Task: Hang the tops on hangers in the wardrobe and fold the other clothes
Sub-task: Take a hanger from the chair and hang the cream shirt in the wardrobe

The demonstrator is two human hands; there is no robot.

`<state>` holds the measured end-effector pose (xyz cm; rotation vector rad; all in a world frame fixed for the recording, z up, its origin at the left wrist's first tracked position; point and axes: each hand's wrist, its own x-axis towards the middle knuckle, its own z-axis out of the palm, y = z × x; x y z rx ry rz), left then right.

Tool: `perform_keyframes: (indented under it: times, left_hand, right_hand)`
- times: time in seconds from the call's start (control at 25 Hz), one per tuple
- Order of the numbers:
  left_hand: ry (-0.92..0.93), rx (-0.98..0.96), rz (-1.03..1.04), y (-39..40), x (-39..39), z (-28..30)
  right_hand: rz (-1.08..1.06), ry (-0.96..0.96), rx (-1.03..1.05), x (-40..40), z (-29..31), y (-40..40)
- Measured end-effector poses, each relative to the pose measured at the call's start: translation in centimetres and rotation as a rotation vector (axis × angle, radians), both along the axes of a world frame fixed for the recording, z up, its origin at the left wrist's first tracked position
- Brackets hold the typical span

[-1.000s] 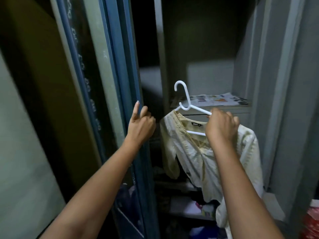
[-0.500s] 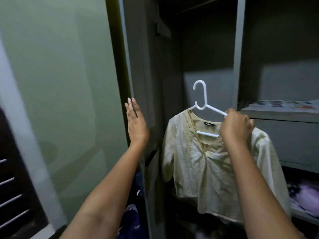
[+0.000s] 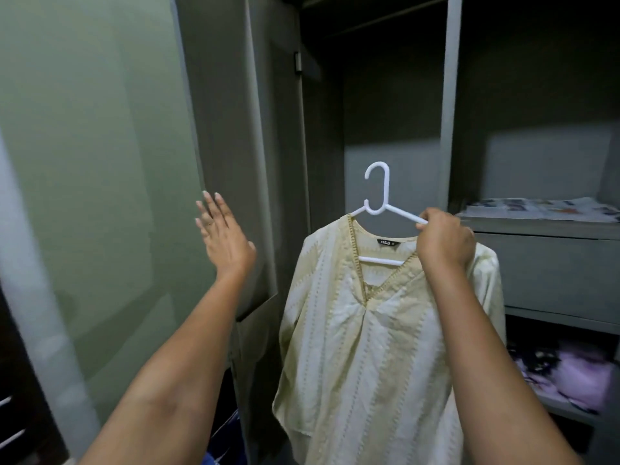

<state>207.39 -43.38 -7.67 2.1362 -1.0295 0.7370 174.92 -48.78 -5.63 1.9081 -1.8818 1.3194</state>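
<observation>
A cream V-neck top (image 3: 362,337) hangs on a white plastic hanger (image 3: 380,196), hook upright. My right hand (image 3: 444,241) grips the hanger's right arm and holds the top up in front of the open wardrobe bay. My left hand (image 3: 223,238) is raised with straight fingers beside the grey wardrobe door (image 3: 231,129); I cannot tell whether it touches the door. A dark rail (image 3: 379,20) crosses the top of the bay, well above the hook.
A grey upright post (image 3: 448,95) splits the bay from shelves on the right. Papers (image 3: 540,209) lie on the upper shelf, and purple and patterned clothes (image 3: 570,374) fill the lower one. A pale green wall (image 3: 84,162) stands to the left.
The view has swung up and left along the wardrobe. My left hand let go of the door edge and now has its fingers straight. The top on its hanger has risen slightly.
</observation>
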Motion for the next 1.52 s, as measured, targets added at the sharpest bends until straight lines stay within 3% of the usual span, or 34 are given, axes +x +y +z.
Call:
perform_keyframes:
  times: [0.2,0.44,0.72,0.92,1.04,1.16,1.52]
  left_hand:
    - [-0.147,-0.003,-0.269,-6.7,-9.1,2.1]
    - [-0.277,-0.063,-0.62,-17.2,-21.1,8.8]
    - [-0.378,-0.16,-0.786,-31.8,-30.8,18.5]
    - [-0.417,-0.284,-0.748,-41.7,-35.4,23.6]
    - [-0.418,-0.464,-0.632,-45.2,-37.1,25.2]
    - [-0.463,-0.605,-0.529,-46.6,-38.4,26.7]
    - [-0.516,-0.723,-0.349,-48.3,-38.6,28.3]
  right_hand:
    - [-0.15,-0.037,-0.053,-6.2,4.8,-0.7]
    - [-0.437,-0.019,-0.247,-15.5,16.4,-4.2]
    - [-0.746,0.059,-0.367,-23.8,28.6,-14.1]
    - [-0.839,0.13,-0.372,-27.1,34.1,-24.0]
    - [-0.907,0.181,-0.372,-29.1,36.0,-29.5]
    - [-0.98,0.235,-0.391,-31.0,37.5,-33.1]
    - [-1.106,0.301,-0.381,-32.7,41.5,-39.7]
